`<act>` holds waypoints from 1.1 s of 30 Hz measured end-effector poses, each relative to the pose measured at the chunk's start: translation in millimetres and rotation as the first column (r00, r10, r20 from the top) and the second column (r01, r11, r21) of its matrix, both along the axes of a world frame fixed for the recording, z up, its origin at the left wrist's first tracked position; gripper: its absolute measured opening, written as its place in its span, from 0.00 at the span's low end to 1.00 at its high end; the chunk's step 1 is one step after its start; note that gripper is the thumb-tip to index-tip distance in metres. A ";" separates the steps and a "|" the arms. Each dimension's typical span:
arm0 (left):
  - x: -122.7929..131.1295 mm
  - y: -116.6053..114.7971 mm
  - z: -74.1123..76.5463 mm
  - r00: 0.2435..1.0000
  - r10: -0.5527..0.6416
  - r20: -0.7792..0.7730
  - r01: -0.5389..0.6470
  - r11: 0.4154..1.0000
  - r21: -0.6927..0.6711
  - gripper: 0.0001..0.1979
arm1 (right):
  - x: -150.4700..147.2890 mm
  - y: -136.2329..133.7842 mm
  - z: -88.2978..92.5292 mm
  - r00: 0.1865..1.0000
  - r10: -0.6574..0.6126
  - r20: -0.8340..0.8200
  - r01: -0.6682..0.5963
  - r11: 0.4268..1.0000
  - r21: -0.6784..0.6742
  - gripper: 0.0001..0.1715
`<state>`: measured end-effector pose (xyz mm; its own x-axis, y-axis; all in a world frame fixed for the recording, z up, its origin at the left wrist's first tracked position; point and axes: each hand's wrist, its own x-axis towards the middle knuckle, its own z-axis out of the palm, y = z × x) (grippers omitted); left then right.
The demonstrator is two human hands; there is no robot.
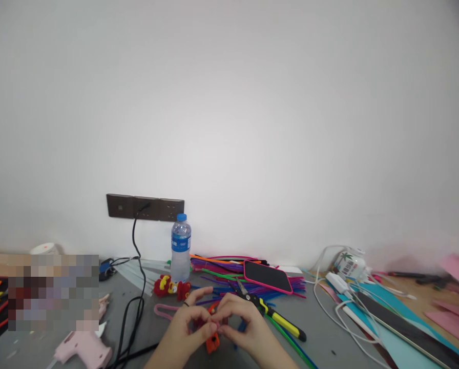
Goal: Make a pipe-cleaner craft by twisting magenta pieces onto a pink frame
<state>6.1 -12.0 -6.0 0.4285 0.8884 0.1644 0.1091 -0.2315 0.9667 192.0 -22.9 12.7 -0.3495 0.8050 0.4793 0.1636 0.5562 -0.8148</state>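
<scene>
My left hand (191, 330) and my right hand (243, 323) meet over the near part of the grey table, thumbs and fingertips pinched together. Between them is an orange pipe-cleaner piece (212, 344) with dark spots; its upper part is mostly hidden by my fingers. A bent pink pipe cleaner (164, 310) lies just left of my left hand. Behind that hand rests a red and yellow fuzzy craft piece (171, 288). Pliers with yellow and black handles (283, 322) lie right behind my right hand, beside green and blue pipe cleaners (291, 342).
A water bottle (181, 261) stands near the wall. A pink-edged phone (268, 277) lies on many coloured pipe cleaners (224, 287). At left are a pink glue gun (84, 349) and a black cable (137, 302). White cables (345, 323) and a dark tablet-like slab (410, 328) lie right.
</scene>
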 end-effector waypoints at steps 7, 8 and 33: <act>0.7 -2.1 5.0 0.999 0.017 -0.028 -0.018 0.999 -0.027 0.13 | 0.8 1.9 -3.5 1.000 -0.009 0.006 0.008 0.999 0.042 0.09; 1.1 -2.5 5.4 0.999 0.024 -0.029 -0.024 0.999 -0.028 0.13 | 0.6 2.2 -4.2 1.000 -0.009 0.006 0.009 0.999 0.046 0.10; -7.7 4.9 3.1 0.973 0.213 -0.085 -0.200 0.969 0.143 0.12 | 7.0 4.1 -5.3 0.984 -0.151 0.096 0.138 0.982 0.133 0.08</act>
<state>-1.6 -7.1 -2.9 0.2582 0.9324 0.2529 0.2619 -0.3195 0.9107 199.0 -18.9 7.4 -0.2878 0.7865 0.5464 0.3306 0.6170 -0.7141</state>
